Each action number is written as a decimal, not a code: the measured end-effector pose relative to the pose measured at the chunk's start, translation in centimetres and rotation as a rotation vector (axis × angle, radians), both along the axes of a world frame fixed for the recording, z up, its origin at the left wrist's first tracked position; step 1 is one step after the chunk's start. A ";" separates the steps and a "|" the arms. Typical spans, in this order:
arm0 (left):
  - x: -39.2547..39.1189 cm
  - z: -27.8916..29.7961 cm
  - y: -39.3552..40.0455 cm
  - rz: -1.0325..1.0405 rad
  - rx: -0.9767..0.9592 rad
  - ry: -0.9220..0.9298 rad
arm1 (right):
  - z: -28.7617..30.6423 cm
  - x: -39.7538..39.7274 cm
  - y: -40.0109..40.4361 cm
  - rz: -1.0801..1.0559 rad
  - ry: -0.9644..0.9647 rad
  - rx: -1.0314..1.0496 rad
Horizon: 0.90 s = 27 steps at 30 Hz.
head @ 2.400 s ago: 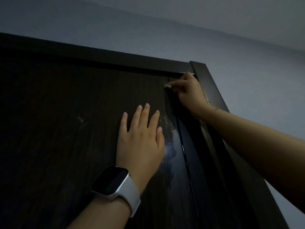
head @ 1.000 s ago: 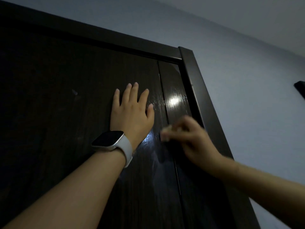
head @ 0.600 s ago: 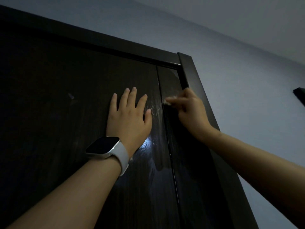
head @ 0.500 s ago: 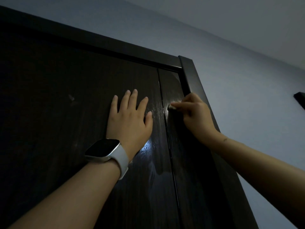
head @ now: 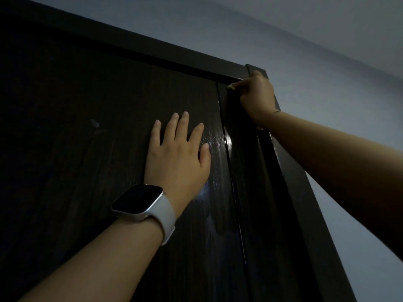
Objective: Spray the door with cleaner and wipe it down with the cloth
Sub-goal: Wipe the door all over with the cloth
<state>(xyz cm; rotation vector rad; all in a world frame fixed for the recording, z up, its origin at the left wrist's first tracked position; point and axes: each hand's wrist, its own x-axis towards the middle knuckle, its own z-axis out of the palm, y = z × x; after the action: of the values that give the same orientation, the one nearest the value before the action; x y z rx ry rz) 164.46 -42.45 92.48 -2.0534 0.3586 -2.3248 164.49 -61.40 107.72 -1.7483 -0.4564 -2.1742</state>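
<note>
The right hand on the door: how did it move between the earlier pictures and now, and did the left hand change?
The right hand went down the door's right edge strip, then came back up to the top corner, its fingers curled throughout on something small and pale, probably the cloth. The left hand stayed flat on the panel, fingers spread, watch on the wrist.

We see the right hand has slid up from mid-strip to the door's top right corner. Pale cloth bit went up with it.
</note>
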 end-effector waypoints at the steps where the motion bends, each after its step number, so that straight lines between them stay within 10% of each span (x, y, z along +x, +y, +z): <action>1: 0.0 -0.1 0.0 0.001 0.000 -0.002 | -1.2 -0.1 -0.2 0.006 -0.012 -0.022; 27: -1.5 -17.6 -1.2 0.044 -0.006 0.164 | -45.1 0.3 -5.1 0.126 0.179 -0.504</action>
<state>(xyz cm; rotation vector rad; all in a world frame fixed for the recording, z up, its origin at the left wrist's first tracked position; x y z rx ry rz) 162.95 -43.65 74.87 -2.2373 0.3066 -2.1430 164.77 -66.46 62.57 -2.0702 -1.1099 -1.9002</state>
